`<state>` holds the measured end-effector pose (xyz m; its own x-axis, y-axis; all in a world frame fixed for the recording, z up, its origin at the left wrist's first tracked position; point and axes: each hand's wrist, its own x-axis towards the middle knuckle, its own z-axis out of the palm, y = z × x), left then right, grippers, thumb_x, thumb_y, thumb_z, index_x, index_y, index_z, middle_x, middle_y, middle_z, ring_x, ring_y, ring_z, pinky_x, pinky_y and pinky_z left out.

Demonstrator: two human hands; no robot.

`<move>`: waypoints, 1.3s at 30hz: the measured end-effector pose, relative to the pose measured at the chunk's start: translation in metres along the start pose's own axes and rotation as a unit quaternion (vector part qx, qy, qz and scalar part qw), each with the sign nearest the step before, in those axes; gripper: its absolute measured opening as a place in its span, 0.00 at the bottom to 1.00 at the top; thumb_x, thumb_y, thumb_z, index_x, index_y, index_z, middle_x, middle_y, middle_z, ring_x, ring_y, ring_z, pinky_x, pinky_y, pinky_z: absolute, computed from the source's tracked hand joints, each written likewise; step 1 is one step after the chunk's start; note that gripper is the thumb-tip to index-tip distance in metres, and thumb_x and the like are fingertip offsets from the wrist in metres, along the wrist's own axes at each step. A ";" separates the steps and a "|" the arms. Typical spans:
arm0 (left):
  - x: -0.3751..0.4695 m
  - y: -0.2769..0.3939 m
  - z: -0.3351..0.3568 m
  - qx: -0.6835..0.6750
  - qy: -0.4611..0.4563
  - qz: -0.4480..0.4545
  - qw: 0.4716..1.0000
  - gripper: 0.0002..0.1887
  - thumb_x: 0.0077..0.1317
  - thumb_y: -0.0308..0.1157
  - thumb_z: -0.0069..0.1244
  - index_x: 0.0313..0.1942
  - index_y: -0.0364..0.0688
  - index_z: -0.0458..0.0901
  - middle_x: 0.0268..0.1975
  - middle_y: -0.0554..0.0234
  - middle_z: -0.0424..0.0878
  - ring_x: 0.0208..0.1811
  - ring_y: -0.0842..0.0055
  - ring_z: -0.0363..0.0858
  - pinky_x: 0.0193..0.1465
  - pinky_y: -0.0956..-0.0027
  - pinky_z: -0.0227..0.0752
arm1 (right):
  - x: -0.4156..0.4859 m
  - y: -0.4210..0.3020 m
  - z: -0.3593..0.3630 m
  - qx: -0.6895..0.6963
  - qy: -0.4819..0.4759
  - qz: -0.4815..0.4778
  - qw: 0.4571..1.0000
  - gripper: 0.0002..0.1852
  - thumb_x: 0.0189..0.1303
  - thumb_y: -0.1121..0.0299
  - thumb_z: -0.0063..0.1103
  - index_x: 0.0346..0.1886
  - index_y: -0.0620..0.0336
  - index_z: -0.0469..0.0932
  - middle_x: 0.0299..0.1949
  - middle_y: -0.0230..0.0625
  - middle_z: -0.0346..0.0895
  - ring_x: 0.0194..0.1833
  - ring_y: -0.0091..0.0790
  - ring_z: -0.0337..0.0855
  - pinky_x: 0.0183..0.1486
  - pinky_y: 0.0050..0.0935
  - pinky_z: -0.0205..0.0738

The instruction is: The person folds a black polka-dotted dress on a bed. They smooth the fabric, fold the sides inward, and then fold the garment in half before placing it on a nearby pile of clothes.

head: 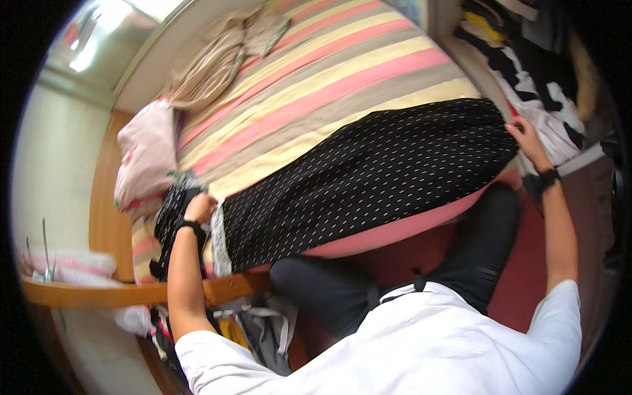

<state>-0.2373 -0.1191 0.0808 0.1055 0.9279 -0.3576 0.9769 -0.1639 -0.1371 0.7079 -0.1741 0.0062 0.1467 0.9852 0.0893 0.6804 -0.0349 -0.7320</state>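
Observation:
A black garment [365,173] with small white dashes lies spread lengthwise along the near side of a bed. A white lace band [220,242] crosses it near its left end. My left hand [200,208] is closed at the upper end of this band, beside a bunched heap of dark and grey cloth [173,207]; its fingertips are partly hidden. At the other end, my right hand [526,136] pinches the garment's edge between thumb and fingers. Both wrists wear black bands.
Under the garment is a striped bedsheet [316,98]. A folded pink blanket [145,153] and a beige cloth [207,69] lie along the left. Piled clothes [533,84] are at the far right. A wooden rail [98,292] runs below my left forearm, with more clothes [266,326] beneath.

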 end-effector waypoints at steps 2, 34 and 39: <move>0.023 -0.007 0.028 0.017 -0.014 0.029 0.999 0.20 0.56 0.25 0.60 0.52 0.43 0.87 0.49 0.46 0.89 0.52 0.54 0.86 0.56 0.57 0.79 | 0.012 0.003 0.014 -0.017 0.018 0.043 0.999 0.26 0.71 0.52 0.63 0.59 0.64 0.77 0.49 0.39 0.82 0.50 0.31 0.81 0.55 0.31 0.75; 0.113 0.141 -0.004 -0.051 0.135 -0.046 0.988 0.30 0.69 0.33 0.57 0.70 0.39 0.68 0.75 0.35 0.61 0.77 0.49 0.61 0.76 0.47 0.58 | 0.017 0.043 -0.002 0.286 -0.012 0.280 0.916 0.27 0.64 0.51 0.71 0.56 0.65 0.83 0.46 0.33 0.86 0.45 0.25 0.84 0.51 0.24 0.76; 0.000 0.271 -0.036 -0.265 0.138 0.227 0.927 0.33 0.66 0.26 0.59 0.70 0.36 0.68 0.76 0.40 0.62 0.79 0.51 0.59 0.79 0.58 0.55 | -0.026 0.038 0.016 0.410 0.111 0.197 0.883 0.21 0.65 0.60 0.71 0.53 0.67 0.84 0.46 0.31 0.86 0.45 0.23 0.82 0.53 0.24 0.75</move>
<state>0.0337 -0.1517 0.0774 0.5009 0.8655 -0.0069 0.7664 -0.4399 0.4681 0.7182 -0.1988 -0.0347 0.4561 0.8627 -0.2184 -0.1918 -0.1444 -0.9708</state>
